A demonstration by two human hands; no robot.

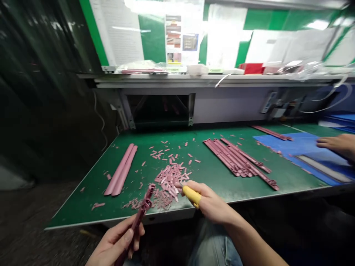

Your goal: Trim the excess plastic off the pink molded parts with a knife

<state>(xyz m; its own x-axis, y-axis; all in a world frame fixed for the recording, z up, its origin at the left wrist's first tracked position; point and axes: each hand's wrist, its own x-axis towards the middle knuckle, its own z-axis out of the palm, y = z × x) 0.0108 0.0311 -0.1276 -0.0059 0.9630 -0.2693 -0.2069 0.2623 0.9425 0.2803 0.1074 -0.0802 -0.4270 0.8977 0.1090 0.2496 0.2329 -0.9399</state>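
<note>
My left hand [118, 242] is closed round a long pink plastic strip [141, 210], which points up and forward over the front edge of the green mat [210, 171]. My right hand [209, 203] grips a tool with a yellow handle [191, 195], its tip near the strip's upper end. Just beyond both hands lies a heap of small pink offcuts [169, 181]. A pair of smooth pink strips [122, 169] lies to the left. A bundle of several ribbed pink strips [238, 160] lies to the right.
Another person's hand [337, 145] rests on blue sheets [299, 146] at the far right. A raised shelf [210, 77] with papers, bags and a red box runs along the back, above a dark opening [159, 109]. A dark wall stands at the left.
</note>
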